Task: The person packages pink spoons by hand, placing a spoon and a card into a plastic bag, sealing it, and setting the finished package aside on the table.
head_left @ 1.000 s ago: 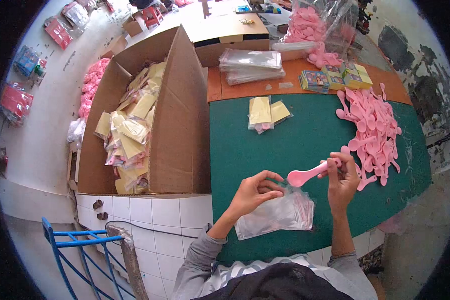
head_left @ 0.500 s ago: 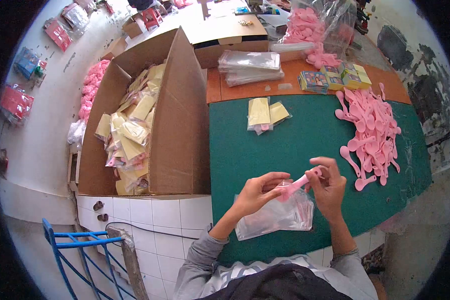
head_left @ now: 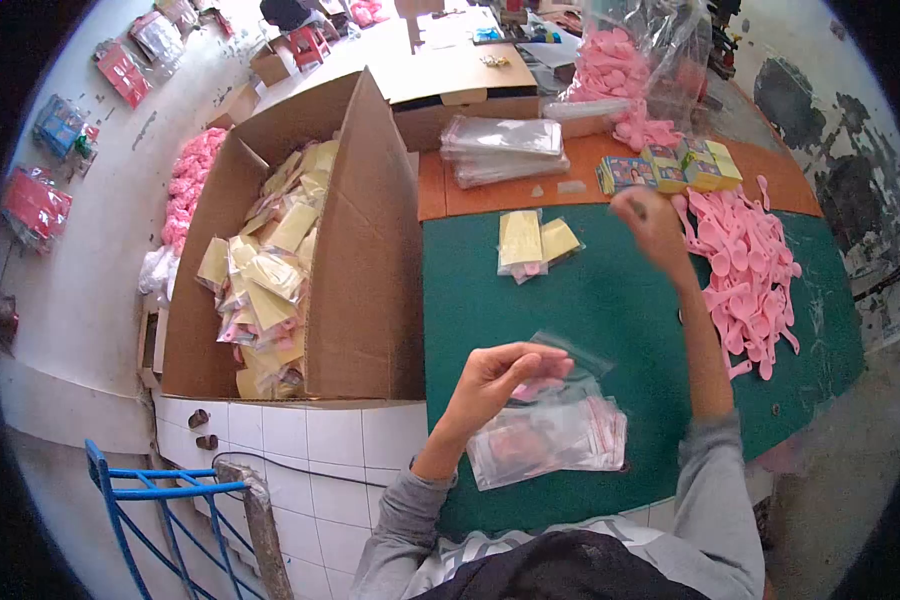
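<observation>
My left hand (head_left: 500,385) is closed on a clear plastic bag (head_left: 585,360) above the near part of the green table; a pink spoon (head_left: 538,388) shows partly behind the fingers. Under it lies a pile of clear bags (head_left: 540,440) with pinkish edges. My right hand (head_left: 652,228) is stretched forward, just in front of the stacks of printed cards (head_left: 630,172). Its fingers look curled but blurred, and whether they touch a card cannot be seen. A heap of pink spoons (head_left: 745,260) lies to the right of that arm.
Two packed bags with yellow cards (head_left: 520,240) lie on the green mat (head_left: 470,320). Left of it stands a tall cardboard box (head_left: 365,250) holding many packed bags. Clear bag stacks (head_left: 500,145) and a sack of pink spoons (head_left: 610,70) are behind. A blue metal frame (head_left: 170,485) stands lower left.
My right hand has let go of the pink spoon and moved forward to the card stacks. The left hand has kept the bag, with the spoon now mostly hidden behind its fingers.
</observation>
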Tool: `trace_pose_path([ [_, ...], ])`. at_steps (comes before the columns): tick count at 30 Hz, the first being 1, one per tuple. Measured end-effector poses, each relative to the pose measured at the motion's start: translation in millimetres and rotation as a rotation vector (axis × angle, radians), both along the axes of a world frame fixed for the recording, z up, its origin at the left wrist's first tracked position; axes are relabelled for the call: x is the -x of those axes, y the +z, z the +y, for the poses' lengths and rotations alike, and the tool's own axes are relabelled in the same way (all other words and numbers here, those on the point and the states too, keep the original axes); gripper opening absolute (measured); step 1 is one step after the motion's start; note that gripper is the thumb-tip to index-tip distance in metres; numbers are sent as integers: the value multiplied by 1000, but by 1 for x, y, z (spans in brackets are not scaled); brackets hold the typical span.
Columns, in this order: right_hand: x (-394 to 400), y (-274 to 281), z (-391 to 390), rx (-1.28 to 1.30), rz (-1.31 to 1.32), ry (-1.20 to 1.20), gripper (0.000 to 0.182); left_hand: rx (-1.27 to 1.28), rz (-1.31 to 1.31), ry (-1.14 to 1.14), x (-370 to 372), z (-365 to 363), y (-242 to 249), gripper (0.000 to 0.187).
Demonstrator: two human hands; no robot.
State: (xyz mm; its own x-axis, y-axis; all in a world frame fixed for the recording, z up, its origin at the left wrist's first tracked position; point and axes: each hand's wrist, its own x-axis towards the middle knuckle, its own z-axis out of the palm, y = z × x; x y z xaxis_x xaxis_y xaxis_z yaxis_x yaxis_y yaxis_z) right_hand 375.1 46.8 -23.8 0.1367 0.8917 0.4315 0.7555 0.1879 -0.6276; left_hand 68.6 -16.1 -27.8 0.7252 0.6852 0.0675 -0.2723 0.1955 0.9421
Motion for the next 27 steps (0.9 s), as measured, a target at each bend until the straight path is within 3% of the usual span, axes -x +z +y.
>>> trace_pose_path([
  [1, -44, -28, 36, -72, -177, -128, 42, -46, 4, 4, 5, 2, 2, 27],
  [2, -71, -37, 59, 39, -325, -331, 31, -68, 20, -2, 10, 2, 5, 27],
  [4, -115, -75, 95, 18, -459, -630, 33, -72, -12, 12, 18, 2, 6, 27],
  [7, -136, -112, 114, -152, -546, -699, 34, -73, -44, 74, 22, 7, 3, 28],
  [10, -135, -92, 104, 67, -405, -626, 35, -120, -16, 157, 20, 13, -1, 32],
  [13, -141, -94, 97, 0, -176, -712, 35, -68, -49, 70, 20, 19, -3, 26],
  [16, -115, -57, 70, -26, -143, -593, 36, 15, -38, 77, 16, 20, 0, 26],
  [18, -65, -18, 35, -71, -68, -294, 28, 18, 1, 95, 12, 25, -2, 26],
  [20, 9, 40, -18, 112, 229, -49, 19, 28, 49, 102, 6, 31, -6, 25],
  [22, 56, 59, -58, 55, 577, 159, 14, 56, 29, 111, -2, 34, -5, 24],
  [24, 79, 73, -88, 90, 495, 198, 21, 54, 17, 131, -9, 34, -2, 24],
  [27, 88, 78, -104, 44, 144, 275, 21, 31, 98, 111, -8, 33, -3, 23],
])
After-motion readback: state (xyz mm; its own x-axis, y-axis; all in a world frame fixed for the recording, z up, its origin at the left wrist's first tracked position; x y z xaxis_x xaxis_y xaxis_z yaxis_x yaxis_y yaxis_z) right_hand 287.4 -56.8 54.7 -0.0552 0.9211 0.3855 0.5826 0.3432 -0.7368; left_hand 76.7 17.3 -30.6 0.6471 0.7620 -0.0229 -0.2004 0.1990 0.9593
